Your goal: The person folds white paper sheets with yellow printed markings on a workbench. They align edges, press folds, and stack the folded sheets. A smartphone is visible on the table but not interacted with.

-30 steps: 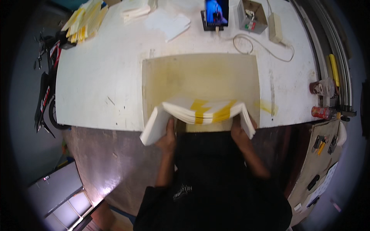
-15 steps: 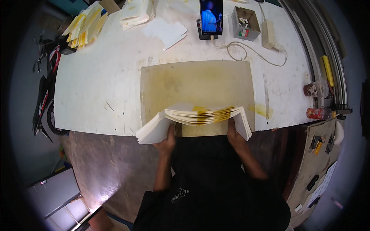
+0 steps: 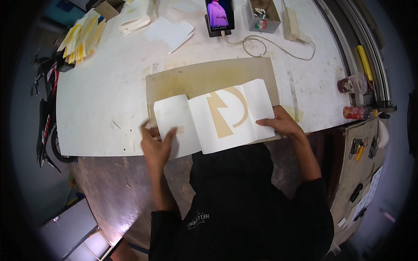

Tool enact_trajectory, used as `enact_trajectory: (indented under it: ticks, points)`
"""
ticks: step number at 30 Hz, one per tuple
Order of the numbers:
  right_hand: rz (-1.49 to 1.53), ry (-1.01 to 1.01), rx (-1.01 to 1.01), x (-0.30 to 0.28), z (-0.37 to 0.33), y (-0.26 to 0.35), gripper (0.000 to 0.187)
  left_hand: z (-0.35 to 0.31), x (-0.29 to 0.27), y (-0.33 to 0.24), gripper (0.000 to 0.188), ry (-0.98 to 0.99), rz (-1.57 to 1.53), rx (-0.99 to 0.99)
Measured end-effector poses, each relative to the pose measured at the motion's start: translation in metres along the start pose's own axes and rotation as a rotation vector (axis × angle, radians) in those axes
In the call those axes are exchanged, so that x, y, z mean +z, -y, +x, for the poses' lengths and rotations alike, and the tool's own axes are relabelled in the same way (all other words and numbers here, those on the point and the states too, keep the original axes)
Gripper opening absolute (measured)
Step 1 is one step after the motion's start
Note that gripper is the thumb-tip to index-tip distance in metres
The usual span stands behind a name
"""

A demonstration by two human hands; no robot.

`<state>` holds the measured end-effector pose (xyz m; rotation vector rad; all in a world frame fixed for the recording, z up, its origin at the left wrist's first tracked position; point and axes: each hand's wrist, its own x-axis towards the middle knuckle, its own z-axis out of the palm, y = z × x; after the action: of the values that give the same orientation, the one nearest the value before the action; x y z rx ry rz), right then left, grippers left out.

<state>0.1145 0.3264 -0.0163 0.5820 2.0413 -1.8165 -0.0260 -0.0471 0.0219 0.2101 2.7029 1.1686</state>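
Observation:
A stack of creased white paper sheets lies face-up over the brown board at the table's front edge. Its top shows a tan printed shape between two folds, with a flap at either side. My left hand is at the left flap, thumb across its face and fingers round its outer edge, slightly blurred. At the right flap, my right hand pinches the edge, thumb on top and the other fingers underneath, mostly hidden by the paper.
A lit phone on a stand, a grey box of small items and a power strip with a cable are at the back. Yellow-edged paper stacks sit far left. A cup and bottle stand right.
The paper stack has turned from standing on edge, bowed, to lying with its printed face up. My hands have moved from beneath it to its outer sides. The view has shifted slightly.

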Motion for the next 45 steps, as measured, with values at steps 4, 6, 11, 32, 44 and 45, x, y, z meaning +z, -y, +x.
enact_trajectory:
  ticks: [4,6,11,32,44,45]
  points:
    - [-0.002,-0.020,0.003,0.006,0.000,0.013,0.034,-0.020,0.067,-0.055,0.065,-0.226,0.028,0.464]
    - [0.000,-0.014,0.009,0.005,-0.002,0.009,0.034,-0.008,0.116,-0.094,0.073,0.138,0.188,0.759]
    - [-0.010,0.002,0.017,0.003,0.001,0.011,0.034,0.012,0.162,-0.091,0.100,0.408,0.436,0.857]
    - [-0.696,-0.691,-0.624,0.084,-0.056,0.004,0.017,0.011,0.168,-0.092,0.108,0.437,0.590,0.845]
    - [-0.734,-0.913,-0.790,0.101,-0.040,-0.067,0.019,0.029,0.170,-0.082,0.076,0.458,0.517,0.865]
    - [-0.739,-0.913,-0.781,0.102,-0.041,-0.067,0.019,0.027,0.169,-0.084,0.069,0.413,0.487,0.878]
